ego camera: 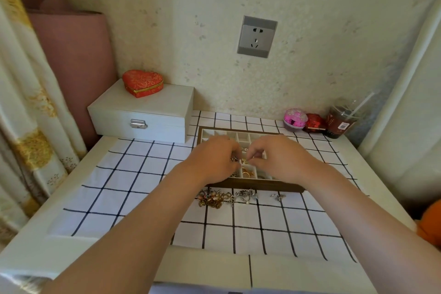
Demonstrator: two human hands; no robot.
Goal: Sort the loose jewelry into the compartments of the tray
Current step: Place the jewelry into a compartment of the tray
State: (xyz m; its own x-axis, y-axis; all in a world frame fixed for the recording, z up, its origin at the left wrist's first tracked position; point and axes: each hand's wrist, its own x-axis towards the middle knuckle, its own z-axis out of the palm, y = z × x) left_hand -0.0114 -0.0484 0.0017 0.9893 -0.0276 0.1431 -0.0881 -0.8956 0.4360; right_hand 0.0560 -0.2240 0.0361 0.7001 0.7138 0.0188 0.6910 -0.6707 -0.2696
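A wooden tray with white compartments lies on the checked cloth, and gold pieces show in its near cells. Both hands hover over its middle. My left hand has its fingers curled around a bunch of small jewelry. My right hand pinches a small gold piece between thumb and fingertips, right beside the left hand. Loose jewelry sits on the cloth just in front of the tray: a gold and pink pile, a silver cluster and a small silver piece. The hands hide much of the tray.
A white jewelry box with a red heart box on top stands at the back left. A pink ball, a red packet and a drink cup with a straw stand at the back right. An orange thing lies at the right edge.
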